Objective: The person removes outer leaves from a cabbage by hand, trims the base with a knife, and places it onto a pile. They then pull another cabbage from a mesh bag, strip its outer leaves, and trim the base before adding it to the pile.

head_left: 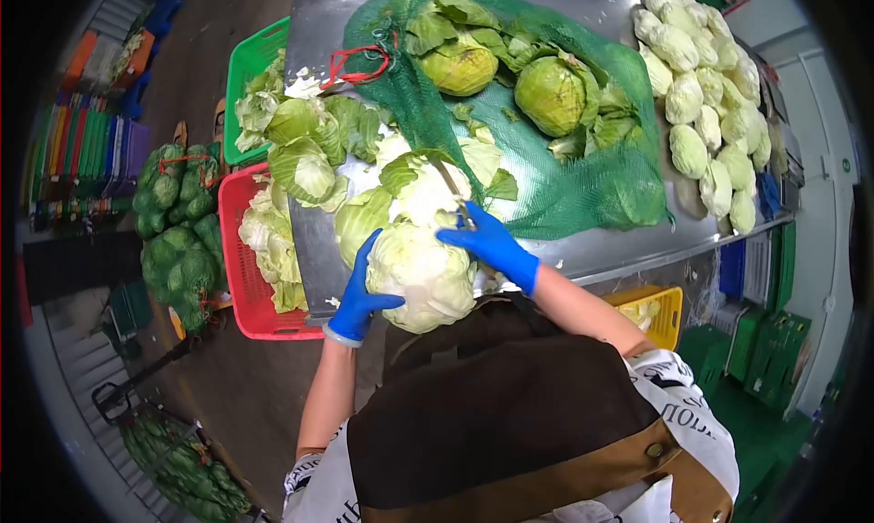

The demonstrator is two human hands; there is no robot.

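Nearest, a large, round, pale-green cabbage (421, 282) sits at the worktop's near edge. Taking it as the clock's centre, the blue-gloved left hand (357, 295) cups it at eight o'clock, thumb spread from the fingers; at two, the blue-gloved right hand (487, 241) touches it, fingers bent around a slim knife (450, 179). A red plastic crate (232, 268) stands at nine. Farther, a green mesh sack (583, 191) covers the grey metal worktop (592, 250) toward one, with trimmed whitish cabbages (710, 113) heaped beyond at two.
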